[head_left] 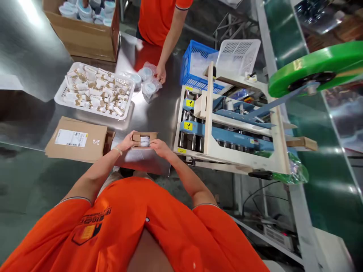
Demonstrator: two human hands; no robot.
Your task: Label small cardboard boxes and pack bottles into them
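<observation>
Brown cardboard box (137,137) pinched between left hand (127,140) and right hand (160,148), fingers closed on its edges; wrapped white item (145,141) sits inside, top apparently still open.

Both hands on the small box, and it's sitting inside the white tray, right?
No, not inside the white tray. The head view shows the small box held in the left hand and right hand over the steel table, apart from the tray.
</observation>
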